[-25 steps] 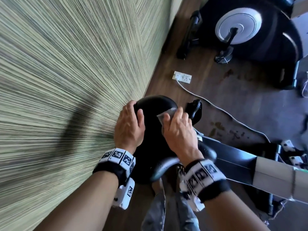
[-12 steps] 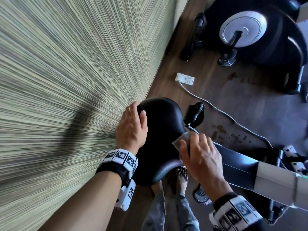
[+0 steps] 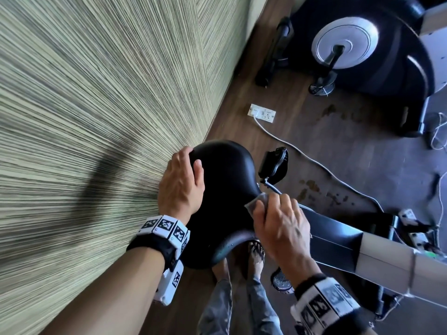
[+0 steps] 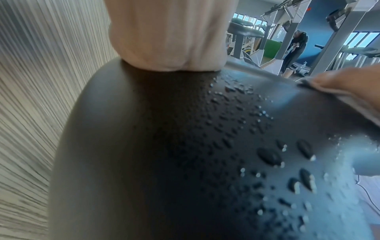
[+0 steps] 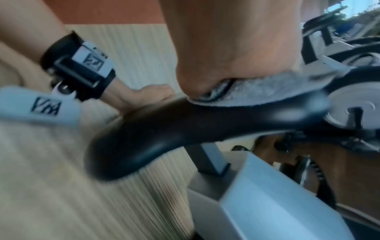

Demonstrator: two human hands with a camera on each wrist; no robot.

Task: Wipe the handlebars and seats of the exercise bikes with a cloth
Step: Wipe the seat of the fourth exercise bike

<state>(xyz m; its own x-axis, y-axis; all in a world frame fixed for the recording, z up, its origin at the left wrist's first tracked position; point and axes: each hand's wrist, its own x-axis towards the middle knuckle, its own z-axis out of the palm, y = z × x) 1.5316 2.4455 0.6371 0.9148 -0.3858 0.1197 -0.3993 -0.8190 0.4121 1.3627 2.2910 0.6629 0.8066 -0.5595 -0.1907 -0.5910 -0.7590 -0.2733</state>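
A black bike seat [image 3: 225, 187] stands close to the wall, wet with water drops [image 4: 267, 154]. My left hand [image 3: 181, 182] lies on the seat's wide end, its fingers bent over the rim and its thumb on top. My right hand [image 3: 280, 221] grips a bunched grey cloth [image 3: 254, 203] and presses it on the seat's narrow end. In the right wrist view the cloth [image 5: 257, 92] is squashed between my palm and the seat [image 5: 164, 129]. From the left wrist, the cloth [image 4: 329, 92] shows at the seat's far right edge.
A striped wall [image 3: 84, 117] runs along the left. On the wooden floor lie a white socket [image 3: 262, 113] with a cable, a pedal [image 3: 275, 163] and my feet [image 3: 256, 252]. The bike's frame [image 3: 338, 238] extends right. Another bike's flywheel [image 3: 343, 42] stands ahead.
My right hand has slid the cloth from the middle of the seat to its narrow end, toward the frame. The left hand has stayed on the wide end.
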